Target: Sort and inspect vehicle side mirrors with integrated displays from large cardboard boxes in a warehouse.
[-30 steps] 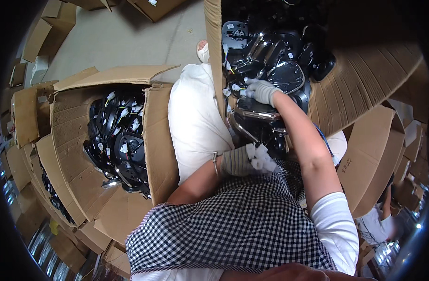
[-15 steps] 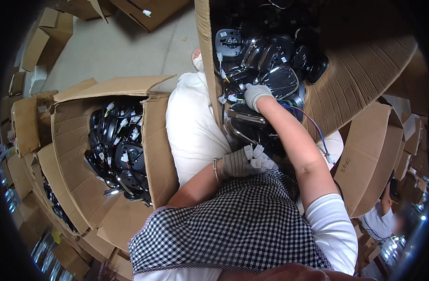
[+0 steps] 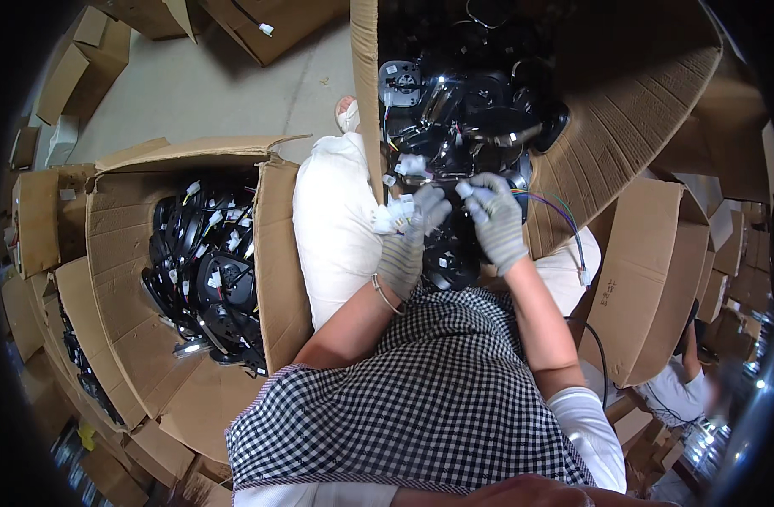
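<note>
My left hand (image 3: 411, 241), in a striped grey glove, is closed on a bunch of small white connector-like pieces (image 3: 393, 216). My right hand (image 3: 498, 221), gloved too, pinches one small whitish piece (image 3: 465, 189) between thumb and fingers, just right of the left hand. Both hands are over the near part of an open cardboard box (image 3: 366, 93) full of black mirror units (image 3: 401, 83) with wires. A blurred white piece (image 3: 412, 165) shows just beyond my left hand. Coloured wires (image 3: 564, 215) ending in a white plug (image 3: 584, 276) hang beside my right hand.
On the left stands another open carton (image 3: 121, 279) holding several black mirror units (image 3: 226, 279) with white plugs. A tall closed-looking carton (image 3: 636, 279) is at the right. Farther right, another person (image 3: 678, 389) is partly visible. More boxes line both sides.
My right hand has drawn back from among the mirror units, toward me. My left hand has lifted forward from my lap with the white pieces, and the hands are now close together.
</note>
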Available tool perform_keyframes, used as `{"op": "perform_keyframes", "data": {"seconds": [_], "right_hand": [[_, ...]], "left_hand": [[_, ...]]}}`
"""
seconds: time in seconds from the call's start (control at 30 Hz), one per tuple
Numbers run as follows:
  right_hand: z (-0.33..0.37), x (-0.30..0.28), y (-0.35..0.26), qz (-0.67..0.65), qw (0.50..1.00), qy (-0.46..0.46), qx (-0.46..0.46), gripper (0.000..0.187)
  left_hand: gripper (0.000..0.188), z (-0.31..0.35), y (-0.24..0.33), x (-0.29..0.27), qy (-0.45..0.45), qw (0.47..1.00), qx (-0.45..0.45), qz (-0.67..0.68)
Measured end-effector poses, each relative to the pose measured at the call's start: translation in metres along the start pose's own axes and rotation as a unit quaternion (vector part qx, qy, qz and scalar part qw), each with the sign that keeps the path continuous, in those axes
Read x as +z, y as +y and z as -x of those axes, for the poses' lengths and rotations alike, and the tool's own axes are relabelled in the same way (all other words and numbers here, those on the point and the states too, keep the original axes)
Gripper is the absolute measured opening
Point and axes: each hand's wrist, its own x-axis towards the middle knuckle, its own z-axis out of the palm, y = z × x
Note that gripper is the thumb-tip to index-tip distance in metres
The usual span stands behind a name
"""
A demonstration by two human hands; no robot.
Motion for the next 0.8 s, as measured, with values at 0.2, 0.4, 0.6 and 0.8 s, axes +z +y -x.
{"op": "perform_keyframes", "data": {"seconds": [0.2,0.4,0.6,0.8], "right_hand": [[0.07,0.016,0.005,-0.036,0.997,-0.068,0.013,0.01],[0.051,-0.051,-0.021,-0.365,0.881,-0.142,0.265,0.036],[0.026,-0.057,-0.031,-0.319,0.887,-0.186,0.276,0.034],[0.034,-0.059,-0.029,-0.455,0.78,-0.168,0.395,0.038]], "left_hand": [[0.064,-0.002,0.014,0.005,0.007,0.994,0.02,-0.11],[0.051,-0.002,0.003,-0.001,-0.069,0.967,0.008,-0.245],[0.038,-0.001,0.0,0.001,-0.121,0.927,0.071,-0.348],[0.028,0.006,0.01,0.012,-0.068,0.961,-0.069,-0.258]]}}
